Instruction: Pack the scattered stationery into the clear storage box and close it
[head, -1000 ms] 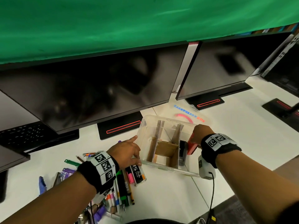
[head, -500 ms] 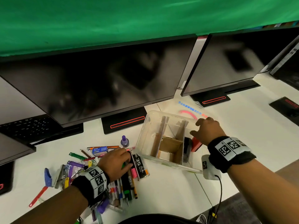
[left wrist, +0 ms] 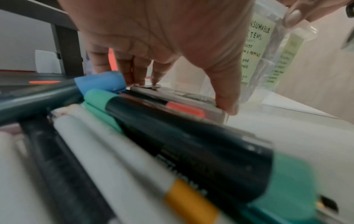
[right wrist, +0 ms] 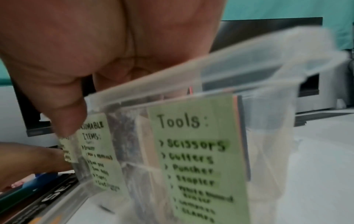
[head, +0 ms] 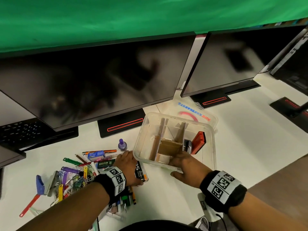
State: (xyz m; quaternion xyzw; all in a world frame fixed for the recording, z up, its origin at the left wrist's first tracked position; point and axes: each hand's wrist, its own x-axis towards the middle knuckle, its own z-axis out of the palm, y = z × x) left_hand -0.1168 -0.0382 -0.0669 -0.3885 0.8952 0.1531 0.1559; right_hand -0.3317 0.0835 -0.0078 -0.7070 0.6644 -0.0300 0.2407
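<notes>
Clear storage box [head: 175,140] sits mid-bench, lid off; right hand [head: 186,165] grips its near wall. Left wrist view: left hand [left wrist: 172,37] pinches black marker case [left wrist: 178,100] flat on bench. Right wrist view: thumb over rim, labels blurred. Risk: case snags box wall, tipping it.
</notes>
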